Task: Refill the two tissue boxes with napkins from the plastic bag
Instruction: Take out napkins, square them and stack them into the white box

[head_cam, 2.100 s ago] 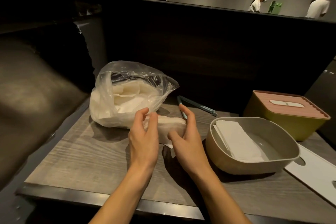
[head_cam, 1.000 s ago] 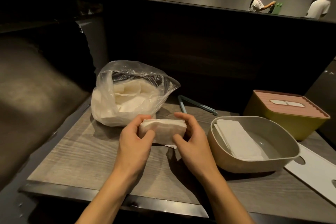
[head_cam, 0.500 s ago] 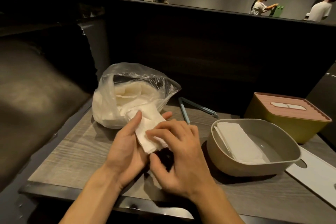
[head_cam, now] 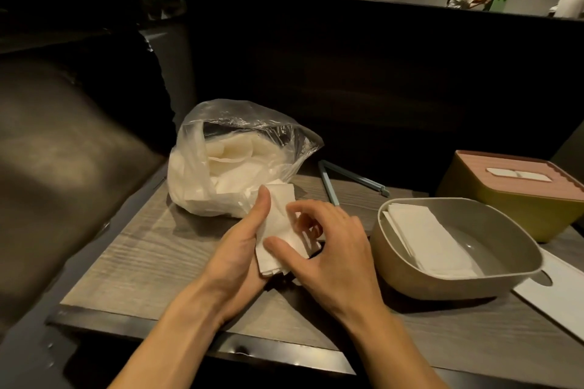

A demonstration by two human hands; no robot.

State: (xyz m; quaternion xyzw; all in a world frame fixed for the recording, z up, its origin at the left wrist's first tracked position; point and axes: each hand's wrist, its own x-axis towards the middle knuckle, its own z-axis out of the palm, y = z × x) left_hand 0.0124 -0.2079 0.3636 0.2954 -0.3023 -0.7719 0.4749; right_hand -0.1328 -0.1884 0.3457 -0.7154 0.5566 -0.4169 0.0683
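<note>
Grey box [head_cam: 395,265]: open, partly filled
Yellow box [head_cam: 493,208], behind grey box: lidded
Left hand [head_cam: 235,249]: cradles napkin stack [head_cam: 278,230]
Right hand [head_cam: 328,249]: pinches same stack
Plastic bag [head_cam: 234,158], left of grey box: napkins remain

Hands: two, a left hand [head_cam: 235,251] and a right hand [head_cam: 328,254]
Plastic bag [head_cam: 227,155]: one
Tissue boxes: two, an open grey box [head_cam: 455,281] and a lidded yellow box [head_cam: 518,199]
Loose white lid [head_cam: 565,294]: one
Napkin stacks: one held stack [head_cam: 279,230], one stack in the grey box [head_cam: 423,237]
Blue clip [head_cam: 344,180]: one
Worktop [head_cam: 142,249]: one
</note>
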